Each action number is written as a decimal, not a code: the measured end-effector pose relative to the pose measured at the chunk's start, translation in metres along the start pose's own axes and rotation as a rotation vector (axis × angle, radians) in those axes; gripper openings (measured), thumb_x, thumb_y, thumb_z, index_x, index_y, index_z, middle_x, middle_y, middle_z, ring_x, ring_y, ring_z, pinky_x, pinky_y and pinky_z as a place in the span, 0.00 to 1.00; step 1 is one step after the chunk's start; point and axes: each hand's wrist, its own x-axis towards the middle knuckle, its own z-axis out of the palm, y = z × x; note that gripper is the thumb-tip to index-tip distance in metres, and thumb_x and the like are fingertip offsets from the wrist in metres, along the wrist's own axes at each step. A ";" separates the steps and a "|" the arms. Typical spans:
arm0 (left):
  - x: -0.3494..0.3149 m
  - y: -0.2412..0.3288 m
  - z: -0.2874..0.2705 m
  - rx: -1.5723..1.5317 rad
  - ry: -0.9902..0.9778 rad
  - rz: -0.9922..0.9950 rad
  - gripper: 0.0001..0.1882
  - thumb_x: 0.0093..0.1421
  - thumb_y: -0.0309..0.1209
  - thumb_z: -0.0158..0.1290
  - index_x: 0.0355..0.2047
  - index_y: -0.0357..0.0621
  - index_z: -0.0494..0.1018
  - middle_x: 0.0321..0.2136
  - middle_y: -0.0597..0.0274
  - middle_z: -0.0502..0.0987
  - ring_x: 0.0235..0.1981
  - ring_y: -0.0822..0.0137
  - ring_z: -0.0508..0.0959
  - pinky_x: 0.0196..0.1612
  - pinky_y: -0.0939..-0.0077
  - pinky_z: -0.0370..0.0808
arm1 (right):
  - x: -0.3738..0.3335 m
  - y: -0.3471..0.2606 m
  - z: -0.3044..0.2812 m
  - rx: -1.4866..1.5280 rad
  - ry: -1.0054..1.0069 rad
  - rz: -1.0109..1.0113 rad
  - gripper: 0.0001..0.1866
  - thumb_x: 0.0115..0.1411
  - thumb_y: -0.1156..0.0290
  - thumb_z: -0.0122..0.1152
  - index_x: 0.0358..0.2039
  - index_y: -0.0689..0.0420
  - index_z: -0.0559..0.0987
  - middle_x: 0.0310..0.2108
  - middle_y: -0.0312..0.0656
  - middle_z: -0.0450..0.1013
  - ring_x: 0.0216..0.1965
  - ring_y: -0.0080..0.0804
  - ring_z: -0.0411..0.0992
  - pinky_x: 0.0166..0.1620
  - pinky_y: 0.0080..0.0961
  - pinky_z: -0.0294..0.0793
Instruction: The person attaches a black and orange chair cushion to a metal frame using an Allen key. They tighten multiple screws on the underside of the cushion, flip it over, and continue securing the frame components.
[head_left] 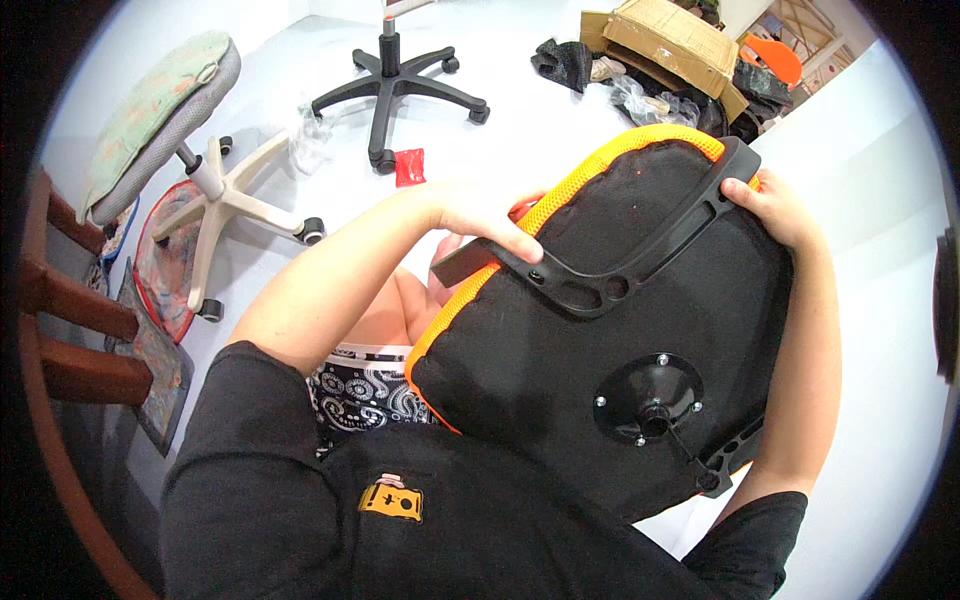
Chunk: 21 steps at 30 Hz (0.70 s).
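An office chair seat (520, 370) leans bottom up across my lap, its black underside facing me and orange mesh wrapping its edge. A curved black armrest (570, 296) lies over the upper part of that underside. My left hand (490, 222) grips the armrest's left end, thumb beside a bolt hole and fingers partly hidden behind. At the upper right, my right hand (780, 208) closes round the armrest's other end, by the seat edge. A round black mounting plate (625, 395) with several bolts sits on the underside. Part of another black armrest (715, 478) shows at the lower right.
A black five-armed chair base (390, 85) stands on the floor ahead, near a red packet (409, 167). To the left are a chair with a white base (215, 190) and brown wooden bars (90, 310). An opened cardboard box (670, 45) lies at the far right among plastic bags.
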 end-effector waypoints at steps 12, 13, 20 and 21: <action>-0.011 0.040 0.022 0.289 0.188 -0.077 0.47 0.43 0.46 0.62 0.59 0.38 0.56 0.51 0.43 0.69 0.52 0.52 0.69 0.56 0.66 0.63 | -0.004 0.019 0.001 0.103 0.009 0.040 0.32 0.53 0.44 0.60 0.43 0.63 0.76 0.36 0.41 0.75 0.37 0.29 0.73 0.44 0.27 0.70; -0.012 0.044 0.024 0.344 0.214 -0.084 0.47 0.43 0.46 0.61 0.59 0.38 0.55 0.50 0.42 0.69 0.52 0.52 0.69 0.56 0.66 0.63 | -0.004 0.023 0.001 0.088 0.026 0.061 0.33 0.53 0.43 0.60 0.43 0.63 0.76 0.37 0.41 0.76 0.37 0.29 0.73 0.44 0.27 0.70; -0.004 0.030 0.036 -0.019 0.122 0.092 0.42 0.46 0.40 0.60 0.57 0.33 0.57 0.51 0.43 0.68 0.53 0.55 0.68 0.58 0.68 0.61 | -0.003 0.035 -0.001 -0.097 0.037 0.179 0.34 0.52 0.41 0.59 0.43 0.62 0.76 0.37 0.41 0.76 0.38 0.29 0.73 0.44 0.28 0.71; -0.006 0.027 0.034 0.072 0.141 0.110 0.41 0.48 0.38 0.60 0.58 0.32 0.55 0.52 0.45 0.67 0.54 0.58 0.67 0.59 0.69 0.61 | -0.004 0.036 0.004 0.065 0.024 0.048 0.34 0.52 0.41 0.59 0.42 0.63 0.76 0.37 0.41 0.76 0.38 0.28 0.72 0.43 0.28 0.71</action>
